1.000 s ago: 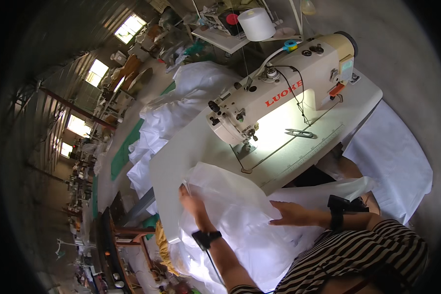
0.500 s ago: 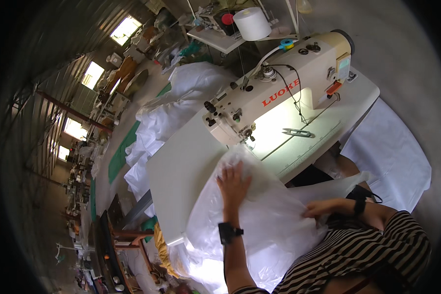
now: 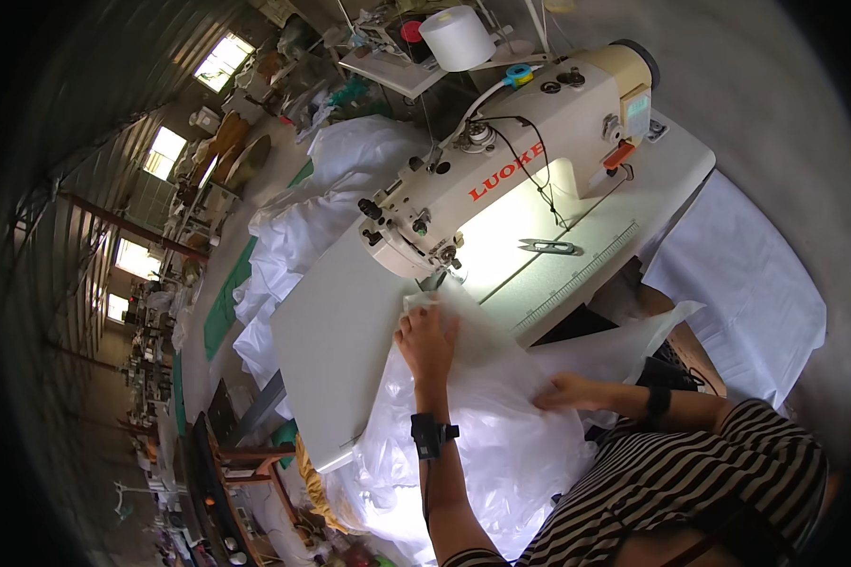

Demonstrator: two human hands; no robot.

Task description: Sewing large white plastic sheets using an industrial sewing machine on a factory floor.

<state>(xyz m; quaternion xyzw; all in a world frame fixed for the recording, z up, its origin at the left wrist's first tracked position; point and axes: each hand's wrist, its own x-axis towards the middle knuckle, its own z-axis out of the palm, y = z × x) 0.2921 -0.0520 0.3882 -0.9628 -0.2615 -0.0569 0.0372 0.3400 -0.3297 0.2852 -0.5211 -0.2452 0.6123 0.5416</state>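
Observation:
A thin, translucent white plastic-like sheet (image 3: 482,435) spreads from the sewing machine (image 3: 520,170) over the table's near edge and down toward my lap. My left hand (image 3: 427,345) is on its upper end just below the presser foot (image 3: 432,282), fingers bent and closed on the material, thumb a little apart. Farther right and nearer my body, my right hand (image 3: 567,390) pinches the sheet's right side between thumb and fingers. The fingertips of the right hand are slightly blurred. The sheet's end at the needle is partly hidden by the machine head and my left hand.
Thread snips (image 3: 549,247) lie on the lit machine bed, right of the needle. Behind the machine stands a white thread cone (image 3: 457,39). White fabric (image 3: 303,213) is heaped beyond the table's left side, and another white sheet (image 3: 742,283) hangs at the right.
The view has shifted, so the machine appears farther left and up. My left hand's fingers, spread flat before, are now drawn in closer to the presser foot. My right hand still pinches the sheet.

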